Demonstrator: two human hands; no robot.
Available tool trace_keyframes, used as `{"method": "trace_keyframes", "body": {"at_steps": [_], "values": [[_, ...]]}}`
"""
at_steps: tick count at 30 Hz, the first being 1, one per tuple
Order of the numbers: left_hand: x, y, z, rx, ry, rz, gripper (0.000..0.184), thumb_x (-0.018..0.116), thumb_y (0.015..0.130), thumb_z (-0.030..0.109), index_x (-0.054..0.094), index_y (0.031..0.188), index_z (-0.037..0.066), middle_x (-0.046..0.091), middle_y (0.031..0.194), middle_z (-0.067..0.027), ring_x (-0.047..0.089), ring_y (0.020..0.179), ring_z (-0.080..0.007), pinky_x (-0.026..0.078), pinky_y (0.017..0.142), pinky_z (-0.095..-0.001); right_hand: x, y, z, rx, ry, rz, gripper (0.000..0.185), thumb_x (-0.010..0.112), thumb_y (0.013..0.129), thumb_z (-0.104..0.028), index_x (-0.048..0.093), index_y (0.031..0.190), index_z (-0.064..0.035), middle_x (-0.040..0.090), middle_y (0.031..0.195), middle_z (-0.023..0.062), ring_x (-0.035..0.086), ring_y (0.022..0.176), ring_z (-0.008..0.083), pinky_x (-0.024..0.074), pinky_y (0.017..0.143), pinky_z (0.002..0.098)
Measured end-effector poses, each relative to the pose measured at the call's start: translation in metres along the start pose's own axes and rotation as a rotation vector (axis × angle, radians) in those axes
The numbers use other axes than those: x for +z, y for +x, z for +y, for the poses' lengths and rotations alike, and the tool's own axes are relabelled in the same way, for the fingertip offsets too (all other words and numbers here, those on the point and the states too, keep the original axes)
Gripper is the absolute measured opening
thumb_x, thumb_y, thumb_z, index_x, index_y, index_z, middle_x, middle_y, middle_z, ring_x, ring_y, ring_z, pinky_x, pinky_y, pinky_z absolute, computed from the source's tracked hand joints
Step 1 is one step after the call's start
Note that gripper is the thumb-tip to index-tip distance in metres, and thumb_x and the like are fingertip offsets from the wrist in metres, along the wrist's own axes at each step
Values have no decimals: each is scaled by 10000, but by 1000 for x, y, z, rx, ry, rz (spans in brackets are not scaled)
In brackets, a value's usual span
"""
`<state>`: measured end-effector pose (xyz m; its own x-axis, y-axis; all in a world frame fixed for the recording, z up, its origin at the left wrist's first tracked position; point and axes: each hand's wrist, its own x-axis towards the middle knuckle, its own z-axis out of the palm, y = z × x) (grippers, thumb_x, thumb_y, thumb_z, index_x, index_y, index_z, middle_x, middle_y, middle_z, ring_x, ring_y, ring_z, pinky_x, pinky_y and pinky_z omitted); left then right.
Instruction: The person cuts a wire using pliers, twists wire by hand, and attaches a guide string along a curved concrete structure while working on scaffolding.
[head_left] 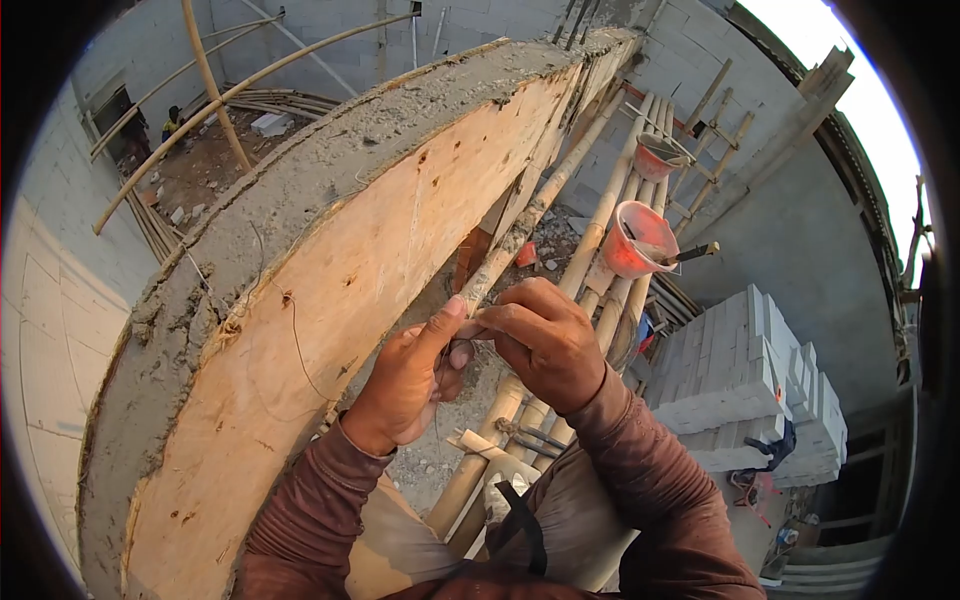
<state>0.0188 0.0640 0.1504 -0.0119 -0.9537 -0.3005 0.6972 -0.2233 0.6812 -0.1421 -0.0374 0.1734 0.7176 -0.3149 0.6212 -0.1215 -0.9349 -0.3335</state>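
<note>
My left hand [410, 370] and my right hand [540, 345] meet in front of me, both pinched closed at the fingertips. Whatever lies between the fingers is too thin and small to make out; a faint dark strand shows beside the left fingers. To the left runs a plywood formwork board [330, 290] with wet grey concrete [300, 170] along its top. A thin wire [297, 335] hangs loosely down the board's face, left of my left hand. Behind my fingertips passes a cement-smeared bamboo pole [515, 240].
Bamboo scaffold poles [600, 225] run beneath me and away, carrying a red bucket [638, 240] with a tool in it and another bucket [657, 160] beyond. White blocks [720, 370] are stacked at right. Rubble ground lies below. A person [172, 122] is far left.
</note>
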Motion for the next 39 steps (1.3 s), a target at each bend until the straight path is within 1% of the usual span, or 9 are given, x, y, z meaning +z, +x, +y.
{"method": "trace_keyframes", "body": {"at_steps": [8,14,15,18,20,23,30,36,39], "values": [[-8,3,-2,-37,168,-45,242,639,984,279,635,955,39,459,687,65,335,534,-29,289,491,-192,-9,-3,0,121,169,-52,123,735,801,-25,672,906,-42,606,848,93,635,770,271,515,677,350],[-7,-2,0,149,411,-34,218,640,981,203,686,1025,-6,502,681,61,367,581,-11,297,512,-183,-12,-4,11,234,293,-148,146,745,832,-82,620,820,-8,613,780,115,606,650,265,480,595,355],[-8,1,-4,277,520,-35,211,637,982,198,690,1021,-3,515,688,56,377,593,-8,300,516,-181,-10,-1,7,159,273,-84,189,734,853,-105,589,792,-1,595,714,82,544,569,217,446,547,352],[-17,11,-13,596,787,-13,194,630,986,183,700,1005,3,551,712,43,406,623,0,313,530,-180,-13,-10,12,593,495,18,194,700,888,-111,577,789,1,581,713,51,501,586,156,435,556,335],[-19,14,-10,716,885,15,185,626,987,173,704,991,6,569,729,35,420,637,1,323,541,-182,-20,-8,16,570,479,18,133,680,908,-118,624,879,-1,594,821,59,528,697,125,448,618,311],[-8,3,3,250,589,-74,207,627,989,192,697,1020,1,571,733,40,410,623,-6,324,543,-184,-20,1,0,283,389,-73,165,698,888,-108,669,1022,-15,613,901,95,621,776,218,500,682,332],[-13,2,4,-36,305,-264,330,634,987,283,678,1084,-29,545,739,51,376,578,-28,310,524,-194,-29,1,1,48,376,-228,203,720,855,-89,680,1044,-28,631,933,115,650,834,300,528,719,379],[-18,0,7,77,445,-364,298,596,1011,322,684,1055,41,440,674,82,343,583,-23,271,524,-208,-30,4,-7,143,230,-216,232,769,752,1,732,979,-31,671,851,104,680,743,250,542,654,336],[-28,14,-7,288,518,-428,309,589,1015,309,664,999,9,545,754,24,458,649,-77,387,587,-261,-26,2,-10,149,207,-167,204,780,734,-4,745,933,-31,681,825,106,678,708,238,527,615,318]]}}
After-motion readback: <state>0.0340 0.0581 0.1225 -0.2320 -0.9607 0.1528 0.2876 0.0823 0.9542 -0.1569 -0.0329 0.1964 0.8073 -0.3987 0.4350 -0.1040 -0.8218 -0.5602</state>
